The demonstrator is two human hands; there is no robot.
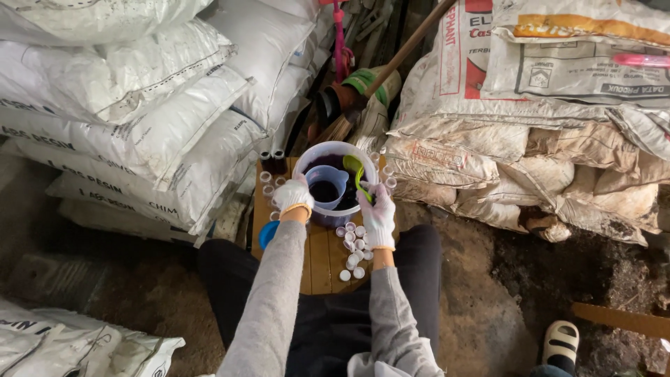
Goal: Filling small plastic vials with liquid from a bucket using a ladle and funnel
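A: Left hand (292,195), gloved fingers curled round the small cup (326,186) of dark liquid inside the bucket (305,160).

B: Right hand (377,213) pinches the green scoop (355,169) at the rim; white caps (354,249) on the board (320,262) below.

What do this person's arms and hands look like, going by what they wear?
Both arms are covered by long grey sleeves of a soft, knit-like fabric, loose at the elbows. The left hand and the right hand each wear a thin white glove, slightly stained, with a yellowish-orange cuff band at the wrist. No watch, jewellery or markings can be seen.
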